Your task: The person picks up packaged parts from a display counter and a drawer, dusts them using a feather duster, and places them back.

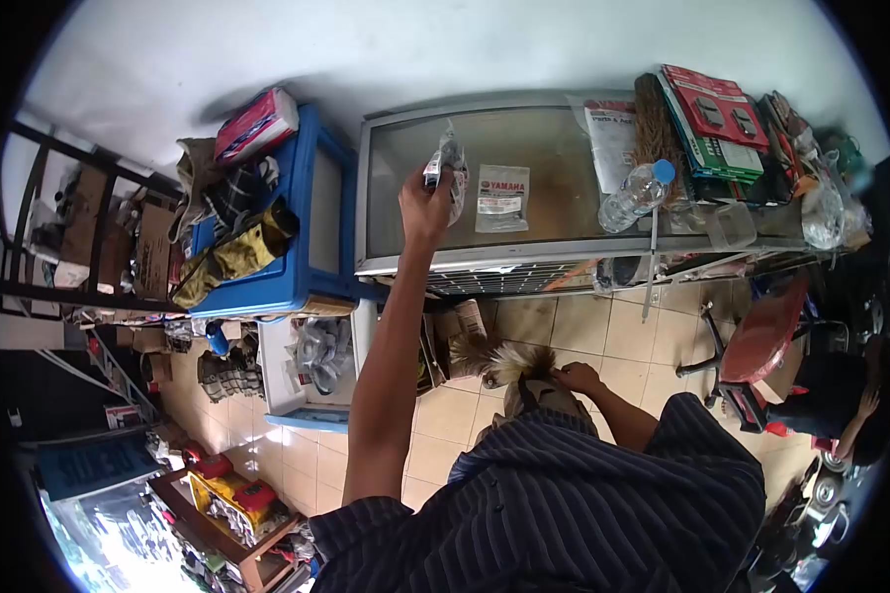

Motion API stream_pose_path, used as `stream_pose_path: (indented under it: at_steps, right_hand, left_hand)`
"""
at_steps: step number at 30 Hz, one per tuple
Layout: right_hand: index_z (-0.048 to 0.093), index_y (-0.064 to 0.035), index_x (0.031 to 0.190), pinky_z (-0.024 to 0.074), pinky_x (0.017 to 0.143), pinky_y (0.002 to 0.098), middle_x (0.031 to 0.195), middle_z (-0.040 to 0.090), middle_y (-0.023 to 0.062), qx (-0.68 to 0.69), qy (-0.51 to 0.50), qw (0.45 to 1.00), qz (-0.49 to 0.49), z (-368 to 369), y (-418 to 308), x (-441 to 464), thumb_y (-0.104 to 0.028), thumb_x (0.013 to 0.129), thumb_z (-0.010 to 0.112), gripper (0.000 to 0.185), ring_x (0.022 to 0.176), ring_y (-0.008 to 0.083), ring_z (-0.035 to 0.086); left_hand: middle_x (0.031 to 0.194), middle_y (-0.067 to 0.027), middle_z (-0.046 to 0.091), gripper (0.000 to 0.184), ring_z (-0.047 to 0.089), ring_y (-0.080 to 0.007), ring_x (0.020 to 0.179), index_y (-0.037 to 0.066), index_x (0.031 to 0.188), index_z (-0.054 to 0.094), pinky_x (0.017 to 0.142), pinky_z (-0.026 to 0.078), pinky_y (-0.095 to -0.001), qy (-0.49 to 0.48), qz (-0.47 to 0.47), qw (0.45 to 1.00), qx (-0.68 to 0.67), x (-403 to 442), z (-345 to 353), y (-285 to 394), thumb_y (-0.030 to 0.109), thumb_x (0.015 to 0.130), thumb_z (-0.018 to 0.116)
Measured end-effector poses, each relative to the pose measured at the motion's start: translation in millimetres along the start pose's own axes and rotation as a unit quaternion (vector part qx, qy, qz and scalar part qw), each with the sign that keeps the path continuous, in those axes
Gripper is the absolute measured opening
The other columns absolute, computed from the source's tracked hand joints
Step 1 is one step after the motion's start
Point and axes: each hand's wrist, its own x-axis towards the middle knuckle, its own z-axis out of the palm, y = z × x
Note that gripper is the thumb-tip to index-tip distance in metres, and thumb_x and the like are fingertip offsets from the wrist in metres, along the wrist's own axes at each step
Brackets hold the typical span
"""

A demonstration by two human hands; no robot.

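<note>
My left hand reaches out over the glass-topped counter, its fingers closed on a clear plastic packet with a dark part and a label inside. Just right of it, a flat YAMAHA packet lies on the glass. My right hand is low in front of my body, fingers curled at the edge of a feather duster with pale and brown feathers. The duster's handle is hidden.
On the counter's right stand a water bottle, stacked red and green packs and a clear container. At left is a blue cabinet with an open drawer. A red chair and another person are at right.
</note>
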Motion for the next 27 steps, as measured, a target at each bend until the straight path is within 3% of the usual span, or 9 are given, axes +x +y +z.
stream_pose_path:
  at_steps: [2, 9, 10, 15, 17, 18, 21, 25, 27]
  right_hand:
    - [0.073, -0.0071, 0.09, 0.0502, 0.08, 0.0451, 0.092, 0.069, 0.0204, 0.049, -0.016, 0.996, 0.066, 14.0, 14.2, -11.8, -0.068, 0.083, 0.045, 0.067, 0.091, 0.0377, 0.065]
    - [0.072, -0.0029, 0.096, 0.0481, 0.084, 0.0393, 0.095, 0.069, 0.0193, 0.288, 0.012, 0.935, 0.206, 84.9, 45.9, -8.5, -0.065, 0.087, 0.044, 0.069, 0.093, 0.0329, 0.065]
    - [0.072, -0.0028, 0.093, 0.0484, 0.082, 0.0391, 0.092, 0.07, 0.0184, 0.299, 0.008, 0.933, 0.2, 76.2, 40.6, -12.5, -0.065, 0.087, 0.045, 0.068, 0.091, 0.032, 0.066]
    - [0.072, -0.0039, 0.087, 0.0493, 0.077, 0.0385, 0.083, 0.07, 0.0152, 0.276, -0.006, 0.949, 0.15, 63.9, 40.3, 7.8, -0.065, 0.087, 0.046, 0.066, 0.083, 0.0293, 0.066]
    - [0.072, -0.0046, 0.088, 0.0494, 0.077, 0.0386, 0.084, 0.07, 0.0147, 0.251, -0.02, 0.958, 0.141, 46.0, 27.1, 17.1, -0.065, 0.087, 0.046, 0.066, 0.084, 0.0287, 0.066]
    - [0.072, -0.0054, 0.089, 0.0494, 0.077, 0.0387, 0.085, 0.07, 0.0142, 0.229, -0.033, 0.963, 0.138, 36.0, 18.8, 20.9, -0.065, 0.087, 0.046, 0.066, 0.085, 0.028, 0.067]
    - [0.073, -0.005, 0.088, 0.0495, 0.074, 0.0364, 0.08, 0.07, 0.0131, 0.188, -0.021, 0.976, 0.107, 4.3, -12.1, 26.1, -0.063, 0.086, 0.05, 0.063, 0.079, 0.0263, 0.067]
    - [0.073, -0.0048, 0.088, 0.0495, 0.073, 0.0365, 0.08, 0.07, 0.0138, 0.14, 0.043, 0.989, 0.003, -8.5, -33.2, 40.7, -0.06, 0.088, 0.051, 0.06, 0.08, 0.0277, 0.067]
    - [0.073, -0.0053, 0.091, 0.0486, 0.064, 0.0338, 0.075, 0.069, 0.0103, 0.19, 0.037, 0.978, -0.075, -26.9, -51.1, 32.5, -0.056, 0.09, 0.051, 0.055, 0.067, 0.0221, 0.064]
  left_hand:
    - [0.08, -0.0187, 0.059, 0.024, 0.057, -0.0375, 0.074, -0.004, 0.089, 0.061, 0.069, 0.046, -0.0431, -0.009, 0.028, 0.999, 0.036, 14.3, 28.6, -13.1, 0.019, 0.083, 0.063]
    - [0.097, -0.0183, 0.057, 0.022, 0.053, -0.039, 0.097, 0.002, 0.092, 0.06, 0.08, 0.045, -0.0488, 0.047, 0.182, 0.964, 0.186, 7.0, 73.8, -59.2, 0.016, 0.077, 0.069]
    - [0.099, -0.0186, 0.056, 0.025, 0.052, -0.039, 0.099, 0.001, 0.092, 0.061, 0.081, 0.046, -0.0479, 0.056, 0.134, 0.969, 0.2, 3.2, 75.5, -44.2, 0.021, 0.079, 0.071]
    - [0.093, -0.0199, 0.06, 0.037, 0.056, -0.0363, 0.085, -0.004, 0.083, 0.063, 0.076, 0.046, -0.0443, 0.123, 0.174, 0.963, 0.165, 9.7, 71.2, -47.8, 0.033, 0.084, 0.068]
    - [0.073, -0.0177, 0.06, 0.048, 0.051, -0.0308, 0.064, -0.007, 0.074, 0.058, 0.065, 0.043, -0.0415, 0.067, -0.046, 0.996, 0.024, 13.3, 60.3, -43.6, 0.038, 0.089, 0.061]
    - [0.054, -0.0125, 0.048, 0.055, 0.04, -0.022, 0.053, -0.009, 0.069, 0.053, 0.055, 0.036, -0.0404, 0.079, -0.06, 0.995, 0.005, 17.0, 56.4, -49.2, 0.04, 0.093, 0.056]
    - [0.052, -0.0048, 0.043, 0.055, 0.037, -0.0127, 0.056, -0.008, 0.067, 0.052, 0.05, 0.032, -0.0371, 0.113, -0.121, 0.986, -0.018, 17.7, 26.4, -56.4, 0.04, 0.093, 0.058]
    - [0.065, 0.0058, 0.052, 0.032, 0.041, -0.004, 0.059, -0.001, 0.076, 0.062, 0.051, 0.032, -0.0248, 0.198, -0.081, 0.966, -0.145, -23.0, -53.8, -26.2, 0.027, 0.091, 0.063]
    - [0.093, -0.005, 0.066, 0.03, 0.059, -0.0104, 0.08, -0.001, 0.104, 0.064, 0.072, 0.046, -0.0259, 0.21, -0.138, 0.942, -0.221, -69.4, -108.2, -20.0, 0.026, 0.091, 0.064]
